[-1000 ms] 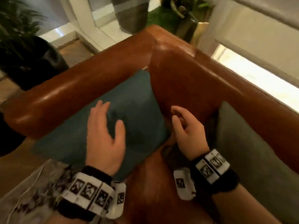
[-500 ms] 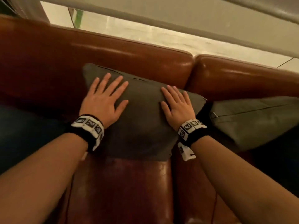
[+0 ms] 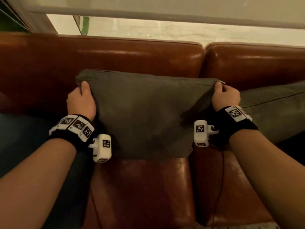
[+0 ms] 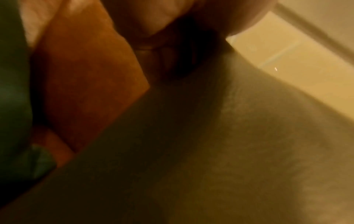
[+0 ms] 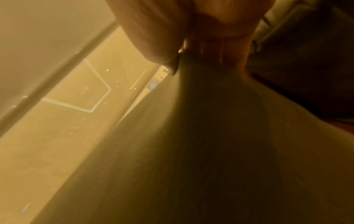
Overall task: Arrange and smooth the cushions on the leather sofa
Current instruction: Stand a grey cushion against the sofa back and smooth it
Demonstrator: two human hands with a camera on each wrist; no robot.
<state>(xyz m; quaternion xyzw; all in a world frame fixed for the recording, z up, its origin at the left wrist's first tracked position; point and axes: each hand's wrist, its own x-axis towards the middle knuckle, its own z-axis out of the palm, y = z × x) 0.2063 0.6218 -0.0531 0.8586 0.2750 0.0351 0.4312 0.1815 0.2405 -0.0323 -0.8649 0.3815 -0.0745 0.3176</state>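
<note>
A dark olive-grey cushion (image 3: pixel 143 116) stands upright against the brown leather sofa back (image 3: pixel 132 57), its lower edge on the seat (image 3: pixel 140 187). My left hand (image 3: pixel 80 98) grips its upper left corner, thumb on the front face. My right hand (image 3: pixel 225 95) pinches the upper right corner by the zip end. In the left wrist view the cushion (image 4: pixel 229 151) fills the frame below curled fingers (image 4: pixel 153 50). The right wrist view shows its fabric (image 5: pixel 220 144) gathered under my thumb and fingers (image 5: pixel 212 50).
A second green-grey cushion (image 3: pixel 272 111) lies to the right, against the other back section (image 3: pixel 255 63). A dark teal cushion (image 3: pixel 24 138) lies at the left under my forearm. Behind the sofa runs a window with a lowered blind (image 3: pixel 165 5).
The view swung from the teal cushion in the sofa corner to the olive-grey one. Both hands went from lying flat on its front to gripping its two upper corners, and the cushion now stands straighter.
</note>
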